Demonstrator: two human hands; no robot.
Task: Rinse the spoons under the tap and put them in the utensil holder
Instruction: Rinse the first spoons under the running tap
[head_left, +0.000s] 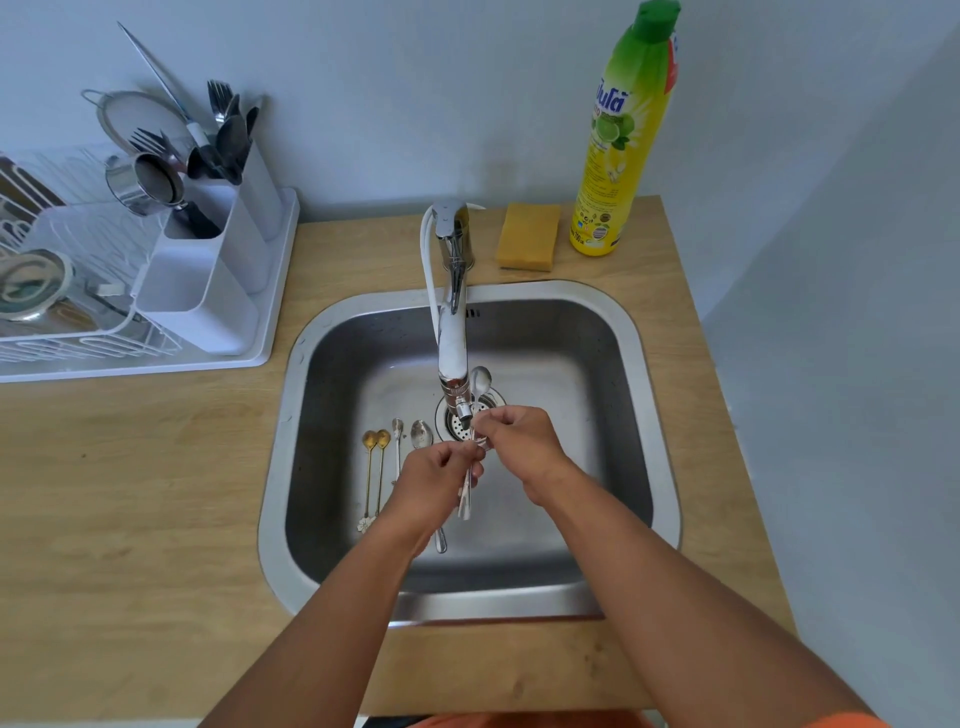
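Both my hands meet under the tap (453, 332) over the steel sink (631, 332). My left hand (434, 480) pinches the handle of a silver spoon (480, 382), whose bowl points away from me beside the spout. My right hand (519, 441) pinches the same spoon's stem just above. On the sink floor to the left lie two gold spoons (375, 441) and two silver spoons (420, 434). The white utensil holder (218, 270), with forks and spoons standing in its back compartments, is at the left on the counter.
A white dish rack (62, 332) with a strainer and a metal cup stands on a tray at the far left. Behind the sink sit a yellow sponge (527, 236) and a tall dish soap bottle (621, 156). The drain strainer (460, 423) lies under the spout.
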